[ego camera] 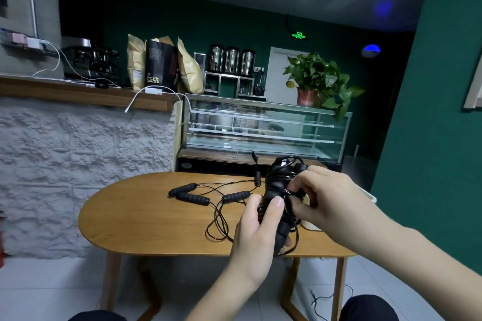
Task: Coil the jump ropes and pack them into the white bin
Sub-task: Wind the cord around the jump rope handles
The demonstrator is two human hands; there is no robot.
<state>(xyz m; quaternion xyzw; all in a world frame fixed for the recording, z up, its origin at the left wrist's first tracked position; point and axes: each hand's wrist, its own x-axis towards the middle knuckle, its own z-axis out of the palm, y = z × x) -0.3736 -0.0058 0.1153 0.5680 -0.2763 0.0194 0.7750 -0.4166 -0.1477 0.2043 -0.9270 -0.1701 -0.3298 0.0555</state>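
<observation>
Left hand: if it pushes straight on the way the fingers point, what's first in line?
The left hand already grips the coiled rope bundle, fingers wrapped round it and pointing up-right. Past the bundle, the right hand pinching the cord comes next; the white bin lies behind, though depth is unclear.

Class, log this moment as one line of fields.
left hand: grips rope bundle | right hand: pinches cord | loose ropes: on table | white bin: behind hands

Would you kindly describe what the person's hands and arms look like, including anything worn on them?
Both hands, left and right, are bare: no gloves, rings, watch or bracelets visible. The forearms are uncovered too, with no sleeve in view. The fingernails look short and unpainted.
</observation>
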